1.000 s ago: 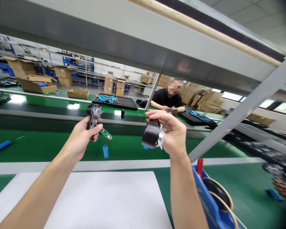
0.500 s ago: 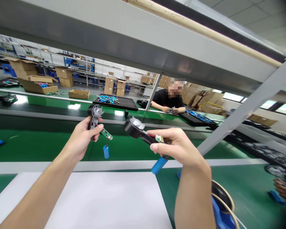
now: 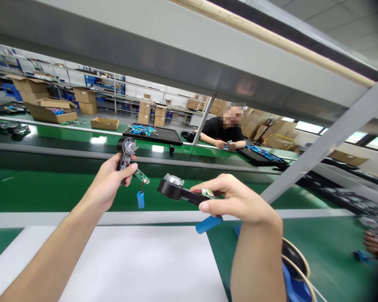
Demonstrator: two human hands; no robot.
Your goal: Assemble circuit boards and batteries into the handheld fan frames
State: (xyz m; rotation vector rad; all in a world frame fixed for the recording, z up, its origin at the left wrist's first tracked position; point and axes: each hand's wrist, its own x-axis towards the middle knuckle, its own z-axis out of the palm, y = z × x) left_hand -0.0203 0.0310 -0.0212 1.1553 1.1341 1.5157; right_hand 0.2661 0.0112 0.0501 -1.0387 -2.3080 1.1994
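My left hand point(image 3: 115, 182) is closed round the handle of an open handheld fan point(image 3: 127, 147) with a black head and a clear impeller. From it a green circuit board point(image 3: 141, 176) sticks out, and a blue battery point(image 3: 140, 199) hangs below on wires. My right hand point(image 3: 231, 197) grips a second handheld fan point(image 3: 170, 189) by its handle, head pointing left and impeller up. A small board point(image 3: 208, 193) with a red wire lies along that handle, and a blue battery point(image 3: 208, 225) dangles under the fingers. Both fans are held above the green bench.
A white sheet point(image 3: 138, 264) covers the near bench. Green belts run across, with a tray point(image 3: 166, 135) of blue batteries beyond. Across sits a co-worker point(image 3: 223, 132) handling small parts. Another person's hand point(image 3: 376, 245) is at far right. A slanted post point(image 3: 327, 155) and overhead shelf point(image 3: 145, 63) frame the view.
My right hand has lowered slightly, and its fan has dropped and turned more level. My left hand stays nearly still. Black parts on the far belt shifted right; a blue battery on the nearer belt moved left.
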